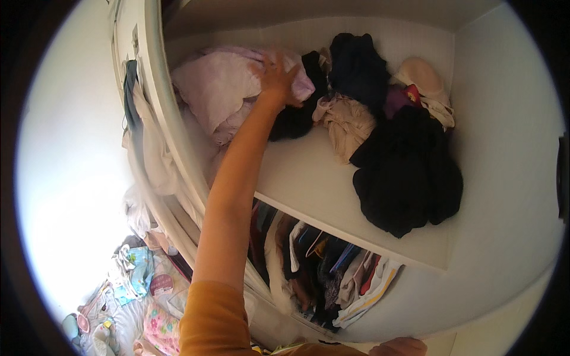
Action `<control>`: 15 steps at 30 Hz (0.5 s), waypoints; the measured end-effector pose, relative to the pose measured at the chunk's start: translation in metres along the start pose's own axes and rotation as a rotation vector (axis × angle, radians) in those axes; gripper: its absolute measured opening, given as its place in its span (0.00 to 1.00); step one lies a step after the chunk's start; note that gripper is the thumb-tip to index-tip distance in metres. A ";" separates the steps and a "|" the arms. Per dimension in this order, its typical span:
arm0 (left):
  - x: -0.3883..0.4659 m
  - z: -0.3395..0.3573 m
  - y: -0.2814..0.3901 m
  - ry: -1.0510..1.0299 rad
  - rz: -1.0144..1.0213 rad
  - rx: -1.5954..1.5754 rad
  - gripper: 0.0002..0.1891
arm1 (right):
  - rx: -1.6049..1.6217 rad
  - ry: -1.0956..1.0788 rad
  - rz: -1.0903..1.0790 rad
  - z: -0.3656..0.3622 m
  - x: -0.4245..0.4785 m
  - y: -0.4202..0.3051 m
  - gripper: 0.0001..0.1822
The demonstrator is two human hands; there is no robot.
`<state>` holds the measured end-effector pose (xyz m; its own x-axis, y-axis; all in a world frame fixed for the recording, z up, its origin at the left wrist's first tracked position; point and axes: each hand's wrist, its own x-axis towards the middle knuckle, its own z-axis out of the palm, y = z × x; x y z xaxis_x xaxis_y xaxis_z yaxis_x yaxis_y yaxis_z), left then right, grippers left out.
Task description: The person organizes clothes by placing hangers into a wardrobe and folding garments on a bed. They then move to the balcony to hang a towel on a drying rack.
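My left hand [277, 80] reaches far into a cabinet shelf, fingers spread, over a folded pale pink fleecy blanket or garment [218, 80]. It appears to touch the pink cloth without gripping it; the fingertips are blurred. Just right of the hand lies a black cloth [294, 122], partly behind my wrist. Farther right are a dark navy bundle [358, 66], a crumpled beige garment [349, 124] and a large black garment [407, 178]. Only a bit of my right hand [398, 347] shows at the bottom edge, and its fingers are hidden.
A beige bra [421, 78] and a purple cloth [397, 100] lie by the right wall. Below the shelf board [347, 236], clothes hang on hangers [315, 244]. The sliding door edge [178, 142] stands left, with clothes hung outside. Piled laundry [133, 276] lies lower left.
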<state>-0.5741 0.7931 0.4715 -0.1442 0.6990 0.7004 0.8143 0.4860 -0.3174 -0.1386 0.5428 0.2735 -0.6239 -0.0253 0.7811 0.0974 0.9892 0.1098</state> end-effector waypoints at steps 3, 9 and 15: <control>-0.001 0.054 -0.038 -0.111 -0.129 -0.012 0.41 | -0.185 0.122 -0.068 0.006 -0.007 0.003 0.10; 0.022 0.109 -0.107 0.363 -0.492 -0.765 0.19 | -0.242 0.058 -0.056 0.006 0.001 0.006 0.10; 0.044 0.119 -0.152 0.535 -0.909 -1.068 0.19 | -0.219 0.031 -0.099 0.005 -0.006 0.008 0.11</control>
<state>-0.7706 0.8127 0.4746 -0.7875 -0.0069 0.6163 0.6119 -0.1290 0.7804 -0.1385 0.5513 0.2666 -0.6154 -0.1285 0.7777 0.2046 0.9268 0.3151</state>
